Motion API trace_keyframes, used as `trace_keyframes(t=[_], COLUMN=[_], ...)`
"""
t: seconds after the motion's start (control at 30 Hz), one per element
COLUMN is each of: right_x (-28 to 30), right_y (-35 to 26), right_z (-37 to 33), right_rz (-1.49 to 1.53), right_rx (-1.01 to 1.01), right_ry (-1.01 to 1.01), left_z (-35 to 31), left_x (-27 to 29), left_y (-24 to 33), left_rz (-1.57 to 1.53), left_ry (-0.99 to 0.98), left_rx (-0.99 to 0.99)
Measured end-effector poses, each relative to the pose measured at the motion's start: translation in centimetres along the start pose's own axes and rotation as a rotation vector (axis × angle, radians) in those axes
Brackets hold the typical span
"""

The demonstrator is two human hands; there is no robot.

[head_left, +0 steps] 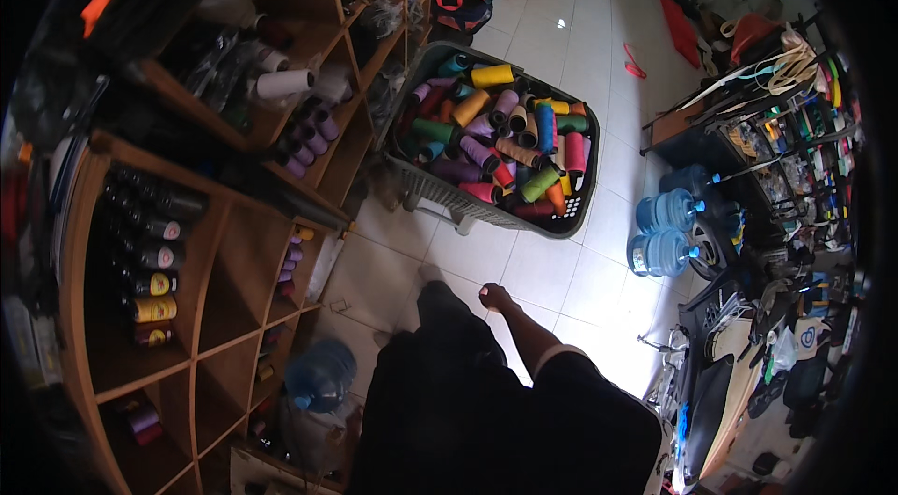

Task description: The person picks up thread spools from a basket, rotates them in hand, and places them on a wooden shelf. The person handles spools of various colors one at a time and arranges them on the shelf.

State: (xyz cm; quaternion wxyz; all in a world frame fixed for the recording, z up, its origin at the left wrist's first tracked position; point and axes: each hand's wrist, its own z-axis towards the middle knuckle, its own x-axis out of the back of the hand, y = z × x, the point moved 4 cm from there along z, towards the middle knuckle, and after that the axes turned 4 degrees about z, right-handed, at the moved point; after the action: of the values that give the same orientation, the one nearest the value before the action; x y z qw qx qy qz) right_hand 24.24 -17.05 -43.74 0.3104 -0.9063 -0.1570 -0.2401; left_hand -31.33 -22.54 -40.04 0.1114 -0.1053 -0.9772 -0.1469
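My right hand (pixel 493 297) hangs low over the tiled floor, its fingers curled in and nothing visible in them. It is apart from everything around it. My left hand is out of sight. Ahead of me, a dark plastic basket (pixel 432 184) is heaped with thread cones in many colours. Among them are a yellow cone (pixel 492 76), a lime green cone (pixel 540 183) and a blue cone (pixel 545 128). The basket stands raised on something pale, mostly hidden under it.
Wooden cubbyhole shelves (pixel 194 355) on the left hold dark cones (pixel 161 256) and purple cones (pixel 307 141). A blue water jug (pixel 321 373) stands by their foot. More water jugs (pixel 662 253) are at right, near a cluttered rack (pixel 762 158). Red pieces (pixel 679 27) lie farther off.
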Motion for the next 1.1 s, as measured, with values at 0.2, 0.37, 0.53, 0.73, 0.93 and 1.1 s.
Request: trace_keyframes(t=[0.2, 0.37, 0.53, 0.73, 0.93, 1.1], right_x=[10.5, 19.9, 26.0, 25.2, 24.7, 26.8], right_y=[-15.1, -27.8, -37.5, -41.1, -40.0, -39.0], right_z=[-4.1, 0.8, 13.0, 21.8, 23.9, 17.7], right_rz=[0.343, 0.287, 0.064, -0.129, -0.144, -0.082], right_rx=[0.605, 0.776, 0.830, 0.212, 0.293, 0.380], right_ry=[0.487, 0.680, 0.752, 0.543, 0.651, 0.617], left_z=[-5.0, -7.1, -9.0, -10.1, -9.9, -10.2], left_x=[-5.2, -6.6, -7.3, -7.3, -7.8, -7.7], left_y=[0.9, 5.1, 7.1, 5.8, 5.9, 5.6], left_rz=[-0.042, -0.074, -0.118, -0.132, -0.136, -0.138], left_ry=[0.009, 0.055, 0.102, 0.135, 0.135, 0.128], left_rx=[0.101, 0.090, 0.107, 0.176, 0.214, 0.232])
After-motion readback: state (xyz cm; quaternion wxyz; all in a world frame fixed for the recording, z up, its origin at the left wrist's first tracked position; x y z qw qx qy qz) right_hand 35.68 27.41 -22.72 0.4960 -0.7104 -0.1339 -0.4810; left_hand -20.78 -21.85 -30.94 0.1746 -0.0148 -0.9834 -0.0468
